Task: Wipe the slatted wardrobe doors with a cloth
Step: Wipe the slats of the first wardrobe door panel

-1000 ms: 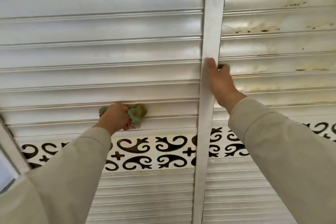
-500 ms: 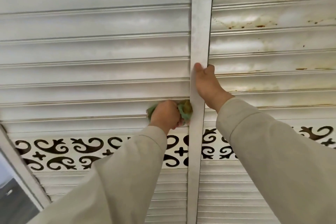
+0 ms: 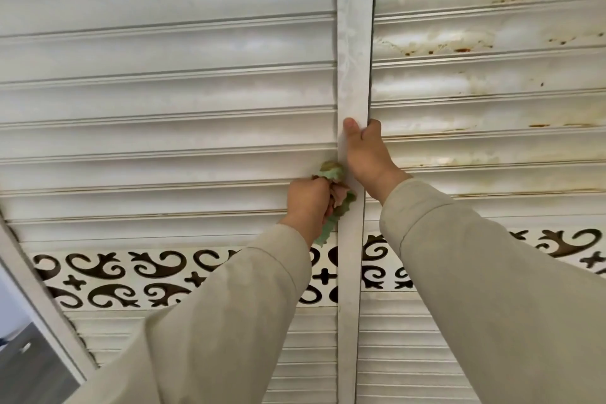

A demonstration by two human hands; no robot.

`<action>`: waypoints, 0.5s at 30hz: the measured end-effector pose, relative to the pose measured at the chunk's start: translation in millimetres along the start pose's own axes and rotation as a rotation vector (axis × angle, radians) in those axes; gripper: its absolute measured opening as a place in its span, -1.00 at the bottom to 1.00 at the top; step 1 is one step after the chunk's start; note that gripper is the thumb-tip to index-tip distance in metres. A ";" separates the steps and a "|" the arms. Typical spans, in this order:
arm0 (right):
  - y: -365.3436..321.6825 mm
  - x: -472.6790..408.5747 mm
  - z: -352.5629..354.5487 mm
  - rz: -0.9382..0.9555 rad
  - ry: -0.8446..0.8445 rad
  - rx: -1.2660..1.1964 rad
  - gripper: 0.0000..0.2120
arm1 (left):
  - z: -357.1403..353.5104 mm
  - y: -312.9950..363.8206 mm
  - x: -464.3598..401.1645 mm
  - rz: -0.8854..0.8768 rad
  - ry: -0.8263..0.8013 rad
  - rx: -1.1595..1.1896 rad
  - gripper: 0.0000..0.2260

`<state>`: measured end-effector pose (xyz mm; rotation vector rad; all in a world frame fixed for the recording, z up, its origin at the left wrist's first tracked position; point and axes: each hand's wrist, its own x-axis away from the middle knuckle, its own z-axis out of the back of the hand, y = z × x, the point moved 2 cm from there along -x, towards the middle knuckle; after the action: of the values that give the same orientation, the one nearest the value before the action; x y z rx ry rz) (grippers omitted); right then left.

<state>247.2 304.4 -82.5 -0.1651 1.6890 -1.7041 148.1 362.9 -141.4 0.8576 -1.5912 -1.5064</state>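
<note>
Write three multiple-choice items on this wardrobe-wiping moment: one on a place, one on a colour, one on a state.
1. Where is the cloth?
A. by the centre post
B. on the scroll band
C. at the far left edge

2. What colour is most of the cloth?
A. blue
B. green
C. red

3. What is the right hand doing?
A. hanging free
B. holding the cloth
C. gripping the post

Key: 1 A, the left hand holds it bunched against the post; 2 B, its folds show green; 3 C, thumb and fingers wrap the post's edge.
</note>
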 end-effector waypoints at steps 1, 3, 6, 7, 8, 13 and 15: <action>-0.1 -0.4 0.2 0.002 0.002 0.001 -0.63 | -2.3 2.0 -0.7 -0.020 0.011 -0.012 -0.83; 0.7 -1.2 0.3 0.002 0.002 0.001 -0.65 | -2.8 4.1 -0.6 -0.036 0.020 -0.041 -0.83; 0.9 -0.7 0.7 0.003 0.000 0.008 -0.67 | 2.2 2.3 -2.8 -0.043 0.018 -0.080 -0.85; 0.8 -0.4 0.6 0.005 -0.001 0.008 -0.63 | 4.8 0.7 -4.0 -0.051 0.018 -0.096 -0.84; 0.8 0.2 0.7 0.004 -0.003 0.009 -0.60 | 7.4 -1.1 -4.5 -0.052 0.015 -0.114 -0.83; 0.6 0.6 0.8 0.007 -0.004 0.014 -0.58 | 10.4 -6.0 -5.8 -0.002 0.008 -0.083 -0.81; 1.5 0.1 0.1 0.002 -0.006 0.013 -0.57 | 7.0 -4.0 -4.2 0.020 0.016 -0.055 -0.82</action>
<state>247.8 304.5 -83.9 -0.1618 1.6723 -1.7112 143.9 369.6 -145.8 0.8191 -1.5358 -1.5183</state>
